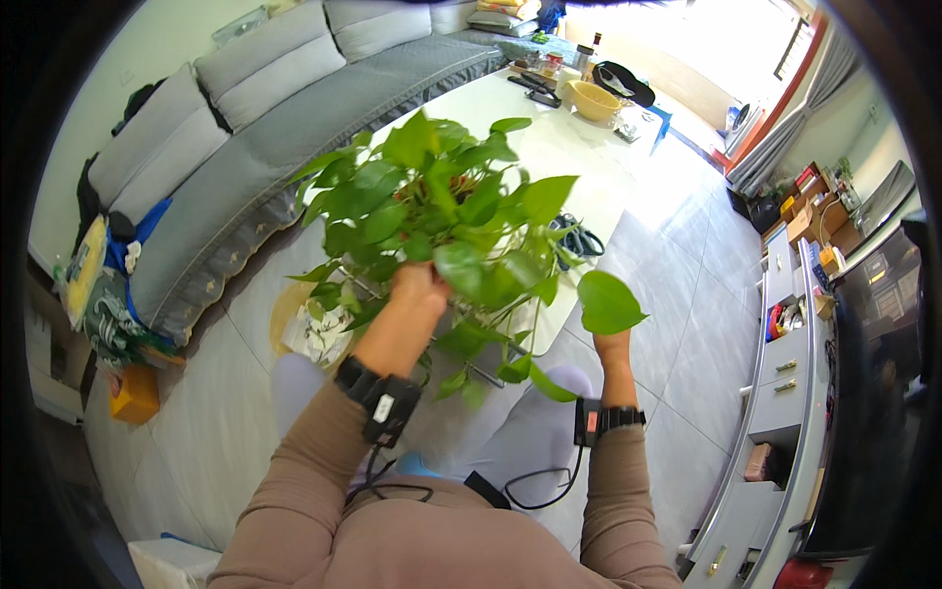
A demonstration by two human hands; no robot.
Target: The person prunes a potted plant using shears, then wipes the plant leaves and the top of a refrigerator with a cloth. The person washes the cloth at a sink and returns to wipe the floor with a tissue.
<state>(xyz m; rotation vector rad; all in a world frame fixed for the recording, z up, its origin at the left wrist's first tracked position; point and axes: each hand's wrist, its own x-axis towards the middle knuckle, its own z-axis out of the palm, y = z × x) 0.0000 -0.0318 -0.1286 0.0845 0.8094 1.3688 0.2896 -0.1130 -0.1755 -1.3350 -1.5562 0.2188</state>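
A leafy green pothos plant point(441, 191) stands over the near end of a white marble-look table point(611, 173). Its pot is hidden by foliage. My left hand point(421, 287) reaches in among the lower leaves with fingers curled. Leaves cover the fingertips, so what they hold cannot be seen. To the right, my right hand point(612, 342) is raised behind a large heart-shaped leaf point(609, 302), which hides most of it. Scissors with dark handles point(581, 241) lie on the table's right edge, partly behind leaves. Below left, a yellowish bin point(283, 316) holds white material and plant scraps.
A grey sofa point(272, 158) runs along the left. At the table's far end are a yellow basket point(595, 101), a black cap point(625, 81) and bottles. A grey cabinet point(784, 361) with a television point(876, 383) lines the right. A yellow box point(135, 395) sits on the floor.
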